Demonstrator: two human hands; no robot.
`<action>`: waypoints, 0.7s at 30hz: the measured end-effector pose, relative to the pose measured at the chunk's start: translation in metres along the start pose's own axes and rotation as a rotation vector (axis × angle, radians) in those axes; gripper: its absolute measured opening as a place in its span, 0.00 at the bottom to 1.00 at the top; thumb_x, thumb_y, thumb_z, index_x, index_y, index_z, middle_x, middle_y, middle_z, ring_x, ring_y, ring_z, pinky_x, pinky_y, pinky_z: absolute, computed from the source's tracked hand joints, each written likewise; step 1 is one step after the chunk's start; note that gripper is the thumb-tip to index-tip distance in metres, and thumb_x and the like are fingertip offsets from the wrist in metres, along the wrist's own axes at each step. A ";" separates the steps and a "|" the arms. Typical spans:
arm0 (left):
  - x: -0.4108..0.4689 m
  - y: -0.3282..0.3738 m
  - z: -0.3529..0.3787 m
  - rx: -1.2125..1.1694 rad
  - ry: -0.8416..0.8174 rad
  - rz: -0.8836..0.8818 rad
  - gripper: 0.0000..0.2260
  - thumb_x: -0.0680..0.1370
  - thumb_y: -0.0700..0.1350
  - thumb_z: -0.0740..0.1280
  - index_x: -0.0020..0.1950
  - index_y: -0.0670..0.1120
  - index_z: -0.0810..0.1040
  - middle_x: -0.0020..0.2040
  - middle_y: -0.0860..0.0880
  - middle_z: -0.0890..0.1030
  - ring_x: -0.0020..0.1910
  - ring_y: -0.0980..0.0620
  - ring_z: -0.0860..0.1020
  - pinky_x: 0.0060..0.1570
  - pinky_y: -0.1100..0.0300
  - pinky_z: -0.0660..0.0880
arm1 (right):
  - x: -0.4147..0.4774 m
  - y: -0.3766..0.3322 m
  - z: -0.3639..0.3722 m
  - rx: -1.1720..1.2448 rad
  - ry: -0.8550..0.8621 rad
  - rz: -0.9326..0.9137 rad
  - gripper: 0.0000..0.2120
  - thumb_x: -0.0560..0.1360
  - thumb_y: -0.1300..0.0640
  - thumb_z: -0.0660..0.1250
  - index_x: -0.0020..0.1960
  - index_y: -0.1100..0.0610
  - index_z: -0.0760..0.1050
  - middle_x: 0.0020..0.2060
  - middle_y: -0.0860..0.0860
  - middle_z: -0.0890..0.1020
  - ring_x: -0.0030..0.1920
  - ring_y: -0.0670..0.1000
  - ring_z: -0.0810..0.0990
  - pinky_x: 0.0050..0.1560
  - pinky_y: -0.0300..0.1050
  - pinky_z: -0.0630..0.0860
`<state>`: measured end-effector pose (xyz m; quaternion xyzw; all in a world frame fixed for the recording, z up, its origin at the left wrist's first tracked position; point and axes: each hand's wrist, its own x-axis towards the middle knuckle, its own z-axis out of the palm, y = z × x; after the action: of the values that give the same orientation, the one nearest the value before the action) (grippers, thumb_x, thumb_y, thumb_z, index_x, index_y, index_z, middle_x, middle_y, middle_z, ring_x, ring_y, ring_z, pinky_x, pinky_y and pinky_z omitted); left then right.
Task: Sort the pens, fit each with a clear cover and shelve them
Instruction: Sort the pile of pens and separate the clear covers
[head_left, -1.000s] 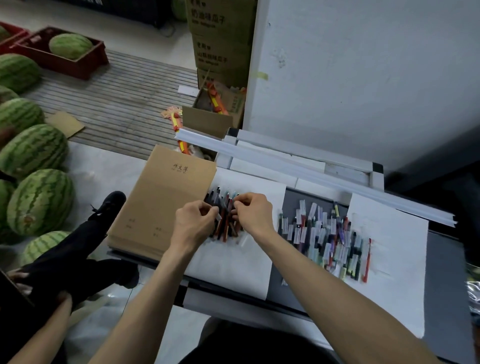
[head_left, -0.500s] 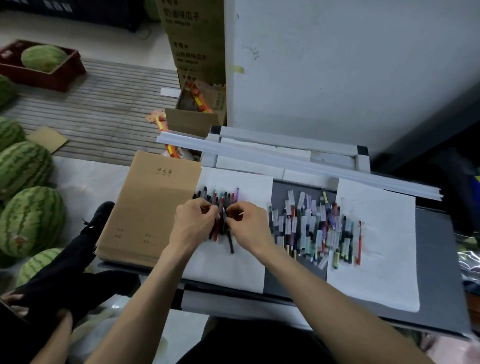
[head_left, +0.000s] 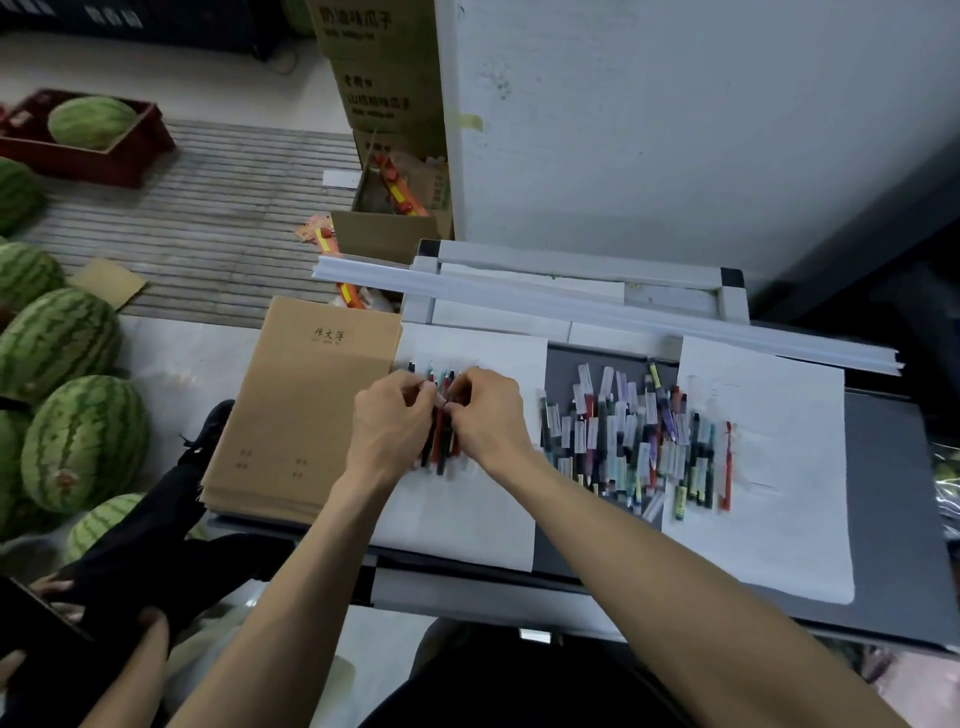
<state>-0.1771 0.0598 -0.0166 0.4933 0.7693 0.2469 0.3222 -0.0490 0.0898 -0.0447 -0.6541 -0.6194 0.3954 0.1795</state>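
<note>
Where left hand (head_left: 389, 426), right hand (head_left: 488, 415) pinch, pens (head_left: 440, 447) run near-far (parallel).

Dim, soft light; wide-angle edge distortion

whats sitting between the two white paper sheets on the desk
A heap of loose pens on the grey desk, between left sheet and right sheet, in the head view.

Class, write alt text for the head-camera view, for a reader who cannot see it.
A person's left hand and right hand pinch at a small bunch of pens on a white sheet. A larger pen pile lies right of it, brown notebooks left, watermelons on the floor.
</note>
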 end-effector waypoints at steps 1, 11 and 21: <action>-0.001 0.000 -0.002 -0.003 0.021 0.008 0.10 0.80 0.48 0.67 0.41 0.51 0.86 0.38 0.57 0.85 0.42 0.57 0.82 0.44 0.59 0.74 | 0.000 0.000 -0.002 -0.002 -0.007 -0.006 0.04 0.72 0.63 0.73 0.42 0.55 0.80 0.41 0.50 0.83 0.46 0.53 0.81 0.48 0.50 0.79; -0.023 0.005 0.003 0.089 -0.101 0.060 0.09 0.81 0.49 0.66 0.44 0.52 0.83 0.37 0.56 0.84 0.37 0.57 0.81 0.40 0.56 0.79 | -0.036 0.052 -0.044 -0.107 0.037 -0.071 0.06 0.79 0.60 0.68 0.54 0.56 0.81 0.51 0.50 0.81 0.48 0.49 0.81 0.51 0.46 0.80; -0.046 0.011 0.046 0.405 -0.248 0.189 0.07 0.83 0.47 0.65 0.58 0.47 0.78 0.45 0.50 0.82 0.44 0.48 0.79 0.45 0.50 0.78 | -0.065 0.076 -0.053 -0.319 -0.017 -0.203 0.17 0.78 0.59 0.70 0.66 0.57 0.76 0.63 0.53 0.75 0.66 0.55 0.73 0.67 0.44 0.72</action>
<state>-0.1226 0.0248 -0.0278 0.6440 0.7082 0.0541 0.2842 0.0464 0.0288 -0.0478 -0.6050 -0.7386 0.2775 0.1073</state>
